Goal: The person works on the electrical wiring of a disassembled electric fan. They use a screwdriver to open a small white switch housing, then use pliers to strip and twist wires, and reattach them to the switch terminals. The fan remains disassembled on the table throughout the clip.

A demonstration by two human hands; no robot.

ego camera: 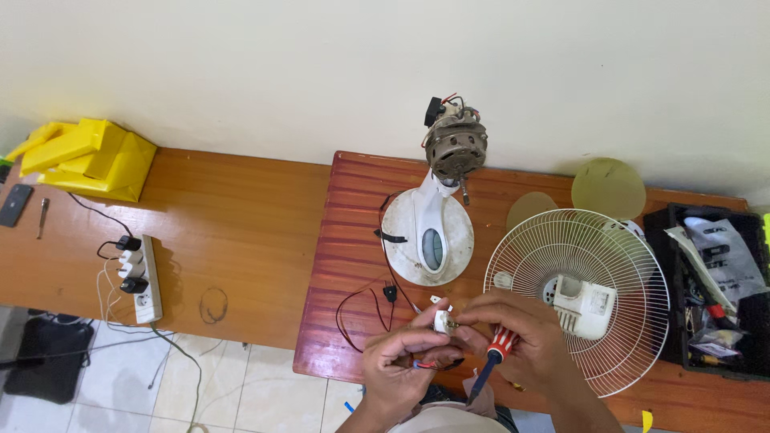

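White small plastic part (pixel 442 322), pinched in left hand (pixel 399 365) fingertips; right hand (pixel 525 341) grips red-striped screwdriver (pixel 491 361), fingers at the part. Advisable: brace hands together, steady

Two hands meet at the near edge of the reddish wooden counter (pixel 353 240). The left hand (pixel 397 365) pinches a small white plastic part (pixel 443 321); the right hand (pixel 525 337), just beside it, holds a red-and-white-handled screwdriver (pixel 491 361). Behind them stands a white fan base with bare motor (pixel 437 216). A round white wire fan guard (pixel 577 297) lies to the right, a black toolbox (pixel 710 293) beyond it. A white power strip (pixel 144 281) lies far left.
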